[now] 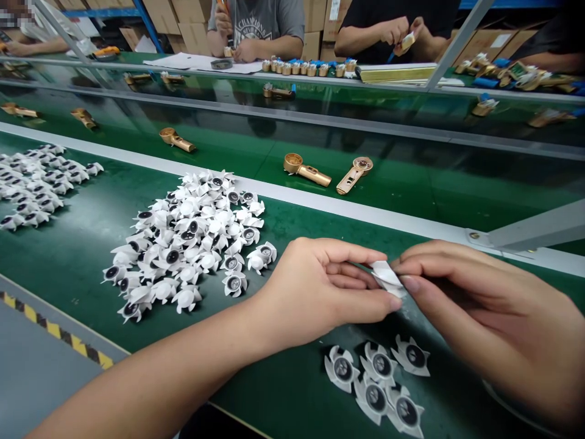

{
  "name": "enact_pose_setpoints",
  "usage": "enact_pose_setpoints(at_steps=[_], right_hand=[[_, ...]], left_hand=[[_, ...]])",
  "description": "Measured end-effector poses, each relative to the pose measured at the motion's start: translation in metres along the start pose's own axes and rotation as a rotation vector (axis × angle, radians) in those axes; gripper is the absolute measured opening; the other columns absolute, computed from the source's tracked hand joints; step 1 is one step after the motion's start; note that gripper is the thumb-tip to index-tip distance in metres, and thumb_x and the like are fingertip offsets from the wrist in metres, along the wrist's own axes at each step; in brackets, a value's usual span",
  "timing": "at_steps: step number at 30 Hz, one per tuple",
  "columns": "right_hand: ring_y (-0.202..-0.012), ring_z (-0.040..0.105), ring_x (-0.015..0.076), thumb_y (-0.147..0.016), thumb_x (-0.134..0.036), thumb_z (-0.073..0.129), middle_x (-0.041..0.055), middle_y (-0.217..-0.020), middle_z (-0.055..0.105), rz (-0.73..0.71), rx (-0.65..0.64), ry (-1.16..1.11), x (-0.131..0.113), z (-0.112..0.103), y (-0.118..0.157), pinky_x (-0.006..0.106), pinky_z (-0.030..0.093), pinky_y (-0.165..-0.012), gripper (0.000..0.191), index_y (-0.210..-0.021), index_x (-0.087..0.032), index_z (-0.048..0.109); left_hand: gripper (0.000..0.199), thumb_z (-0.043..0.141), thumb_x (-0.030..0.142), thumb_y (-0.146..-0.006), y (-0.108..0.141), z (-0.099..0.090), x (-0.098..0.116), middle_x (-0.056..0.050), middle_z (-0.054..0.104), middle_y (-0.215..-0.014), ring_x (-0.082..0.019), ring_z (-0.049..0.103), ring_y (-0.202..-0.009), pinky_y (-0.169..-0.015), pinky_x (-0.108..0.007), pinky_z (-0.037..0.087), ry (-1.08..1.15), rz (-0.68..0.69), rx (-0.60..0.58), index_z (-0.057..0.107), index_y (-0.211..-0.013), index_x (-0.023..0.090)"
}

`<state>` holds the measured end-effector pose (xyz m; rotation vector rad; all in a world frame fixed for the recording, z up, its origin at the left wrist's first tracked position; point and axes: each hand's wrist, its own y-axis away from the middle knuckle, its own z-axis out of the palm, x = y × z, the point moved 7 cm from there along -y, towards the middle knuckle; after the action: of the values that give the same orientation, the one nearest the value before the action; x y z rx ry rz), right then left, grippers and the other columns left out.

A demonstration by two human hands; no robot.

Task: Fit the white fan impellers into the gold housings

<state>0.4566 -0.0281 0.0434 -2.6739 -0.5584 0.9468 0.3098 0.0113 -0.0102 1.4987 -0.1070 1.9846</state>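
Just above the green mat (283, 378), a small white piece (387, 277) pinched narrowly between the fingertips of the left hand (320, 283) and right hand (484, 311), with a loose pile of white vaned discs (192, 235) toward the mat's left and four more vaned discs (375, 397) lying flat near its front edge.

The white piece (386, 278) between the hands is largely covered by the fingers of the left hand (320, 286) and right hand (489, 317), so its shape cannot be told. The right hand runs off the right edge, the left forearm (137, 378) off the bottom. Left of the hands, white fans (192, 231) overlap and hide one another; a second batch (31, 186) is cut by the left edge. Far ahead, co-workers (256, 24) are cut off by the top edge, and the small parts (301, 68) before them are too small to tell.
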Motion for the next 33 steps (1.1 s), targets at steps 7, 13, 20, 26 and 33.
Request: enact_pose_setpoints(at_steps=[7, 13, 20, 26, 33], right_hand=[[-0.096, 0.071, 0.0260, -0.095, -0.037, 0.052, 0.0044, -0.104, 0.074, 0.051, 0.034, 0.145, 0.023, -0.008, -0.042, 0.039, 0.055, -0.085, 0.029, -0.118, -0.032, 0.068], [-0.098, 0.069, 0.0385, -0.089, -0.061, 0.063, 0.0233, -0.103, 0.070, 0.676, -0.013, 0.273, 0.117, 0.040, -0.174, 0.054, 0.055, -0.082, 0.093, -0.151, 0.001, 0.032], [-0.076, 0.065, 0.0143, -0.099, -0.044, 0.060, 0.0034, -0.093, 0.067, 0.778, -0.210, 0.063, 0.135, 0.064, -0.177, 0.031, 0.057, -0.069, 0.031, -0.107, -0.014, 0.064], [-0.052, 0.054, 0.0122, -0.094, -0.061, 0.057, -0.0019, -0.058, 0.058, 0.582, -0.320, -0.286, 0.071, 0.034, -0.081, 0.025, 0.045, -0.053, 0.043, -0.079, -0.021, 0.055], [-0.042, 0.041, 0.0117, -0.089, -0.056, 0.057, -0.0039, -0.050, 0.049, 0.406, -0.158, -0.255, 0.019, 0.022, -0.036, 0.023, 0.034, -0.039, 0.039, -0.069, -0.022, 0.054]], left_hand=[[0.048, 0.091, 0.010, -0.058, -0.004, -0.010, 0.012, 0.000, 0.077, -0.075, -0.009, 0.070, -0.065, -0.064, -0.015, 0.057, 0.131, 0.046, 0.084, 0.077, -0.104, 0.018], [0.043, 0.087, 0.014, -0.069, -0.011, -0.021, 0.025, -0.002, 0.076, -0.091, -0.009, 0.070, -0.075, -0.067, -0.015, 0.055, 0.128, 0.185, 0.135, 0.071, -0.109, 0.018], [0.029, 0.084, 0.019, -0.075, -0.011, -0.032, 0.038, -0.003, 0.074, -0.092, -0.012, 0.070, -0.084, -0.079, -0.023, 0.056, 0.123, 0.334, 0.171, 0.070, -0.100, 0.017], [0.030, 0.087, 0.017, -0.072, -0.006, -0.032, 0.046, 0.000, 0.076, -0.089, -0.011, 0.072, -0.085, -0.082, -0.021, 0.058, 0.181, 0.435, 0.174, 0.072, -0.097, 0.018], [0.037, 0.087, 0.013, -0.071, -0.002, -0.025, 0.040, -0.004, 0.076, -0.105, -0.014, 0.073, -0.094, -0.091, -0.025, 0.062, 0.006, 0.508, 0.180, 0.076, -0.106, 0.017]])
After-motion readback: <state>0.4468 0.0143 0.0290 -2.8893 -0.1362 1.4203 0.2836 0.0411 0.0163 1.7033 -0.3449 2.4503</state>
